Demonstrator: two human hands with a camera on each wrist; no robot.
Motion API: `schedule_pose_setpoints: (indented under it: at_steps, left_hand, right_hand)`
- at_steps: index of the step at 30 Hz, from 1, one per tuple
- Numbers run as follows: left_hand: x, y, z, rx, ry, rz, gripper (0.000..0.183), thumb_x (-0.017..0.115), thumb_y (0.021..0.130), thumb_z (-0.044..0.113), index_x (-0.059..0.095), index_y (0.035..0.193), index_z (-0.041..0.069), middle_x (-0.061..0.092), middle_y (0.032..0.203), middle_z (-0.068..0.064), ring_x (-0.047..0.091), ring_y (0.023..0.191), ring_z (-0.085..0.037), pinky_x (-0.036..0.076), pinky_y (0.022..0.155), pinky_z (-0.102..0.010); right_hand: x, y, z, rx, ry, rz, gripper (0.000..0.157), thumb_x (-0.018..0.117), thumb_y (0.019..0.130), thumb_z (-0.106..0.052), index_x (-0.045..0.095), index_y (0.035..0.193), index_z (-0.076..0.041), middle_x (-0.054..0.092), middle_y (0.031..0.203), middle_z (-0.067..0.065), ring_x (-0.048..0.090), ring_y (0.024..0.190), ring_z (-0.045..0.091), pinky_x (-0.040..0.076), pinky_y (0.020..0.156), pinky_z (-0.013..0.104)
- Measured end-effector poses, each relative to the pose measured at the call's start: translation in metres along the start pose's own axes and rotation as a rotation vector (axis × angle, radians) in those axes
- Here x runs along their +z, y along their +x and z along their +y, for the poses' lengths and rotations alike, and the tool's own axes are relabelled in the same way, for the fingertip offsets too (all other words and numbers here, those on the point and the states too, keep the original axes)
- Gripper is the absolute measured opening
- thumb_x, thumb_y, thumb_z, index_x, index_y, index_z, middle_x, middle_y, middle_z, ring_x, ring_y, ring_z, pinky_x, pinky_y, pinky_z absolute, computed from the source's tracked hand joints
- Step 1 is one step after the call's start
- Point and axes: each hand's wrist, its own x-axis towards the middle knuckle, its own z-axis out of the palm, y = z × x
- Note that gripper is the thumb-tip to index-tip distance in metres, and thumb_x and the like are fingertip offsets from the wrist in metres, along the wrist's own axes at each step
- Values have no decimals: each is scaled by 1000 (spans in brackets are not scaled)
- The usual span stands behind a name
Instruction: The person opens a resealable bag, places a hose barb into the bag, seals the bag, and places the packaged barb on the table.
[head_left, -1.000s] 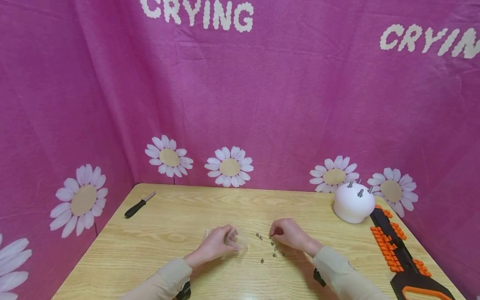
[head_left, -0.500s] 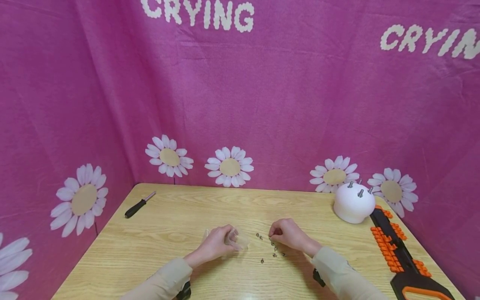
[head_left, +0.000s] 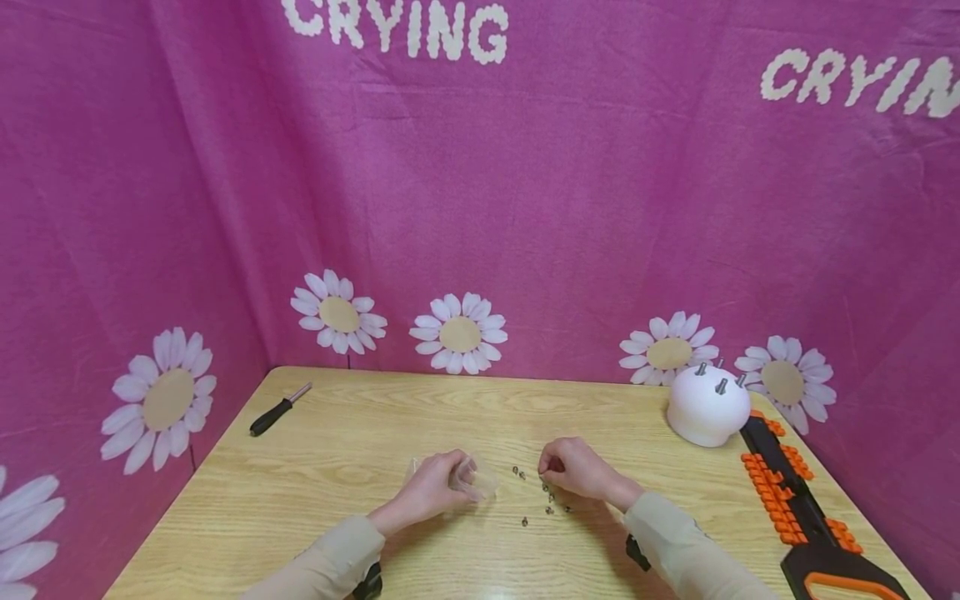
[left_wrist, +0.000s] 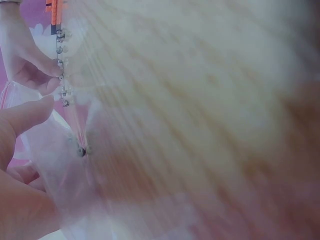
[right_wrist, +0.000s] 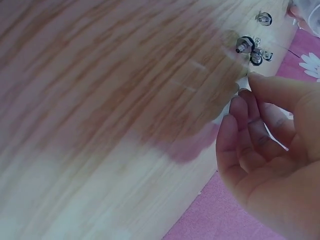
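In the head view my left hand [head_left: 435,486] holds a clear plastic bag [head_left: 483,482] just above the table, its mouth toward the right. The left wrist view shows the thumb against the bag's thin film [left_wrist: 55,150]. My right hand [head_left: 581,469] is lowered to the table, thumb and index finger pinching at a small metal screw [left_wrist: 61,77]; the fingertips mostly hide it. Several similar small screws [head_left: 550,511] lie scattered between the hands. Up close in the right wrist view, a screw [right_wrist: 245,45] lies just beyond the thumb tip.
A black-handled screwdriver [head_left: 272,417] lies at the back left of the wooden table [head_left: 360,417]. At the back right stands a white rounded object [head_left: 707,408] with metal studs on top. Beside it lies a long black and orange toy-like piece [head_left: 802,500]. Pink cloth [head_left: 525,208] surrounds the table.
Both hands stay almost in place. The right fingertips have closed slightly over the screw beneath them; the bag and the other screws have not moved.
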Motion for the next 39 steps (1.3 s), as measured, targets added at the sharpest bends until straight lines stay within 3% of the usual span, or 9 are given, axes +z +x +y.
schedule_pose_setpoints:
  at_steps: [9, 17, 28, 39]
  left_hand:
    - [1, 1, -1, -11, 12, -8, 28, 84, 77, 11, 60, 90, 5, 69, 93, -7, 59, 86, -14, 47, 76, -25]
    - [0, 1, 0, -21, -1, -13, 32, 83, 78, 11, 52, 80, 8, 70, 97, -9, 64, 93, -21, 50, 81, -30]
    - [1, -1, 2, 14, 12, 1, 29, 84, 75, 8, 62, 93, 4, 69, 90, -6, 61, 86, -18, 48, 75, -26]
    - [0, 0, -1, 26, 2, -10, 31, 83, 77, 7, 63, 101, 0, 70, 93, -9, 65, 86, -22, 48, 71, -25]
  right_hand:
    - [-1, 1, 3, -9, 19, -1, 8, 67, 86, -1, 63, 84, -7, 65, 77, -1, 47, 68, -2, 44, 63, 18]
    - [-6, 2, -1, 9, 55, 27, 9, 67, 89, -2, 63, 85, -8, 64, 76, -2, 43, 65, -2, 41, 61, 17]
    - [-12, 10, -31, -61, 137, 32, 9, 66, 89, -1, 64, 85, -8, 70, 78, 2, 56, 70, -4, 50, 65, 17]
    - [-4, 29, -63, -116, 182, -14, 6, 68, 90, -3, 66, 87, -8, 72, 80, 4, 62, 72, 0, 52, 67, 16]
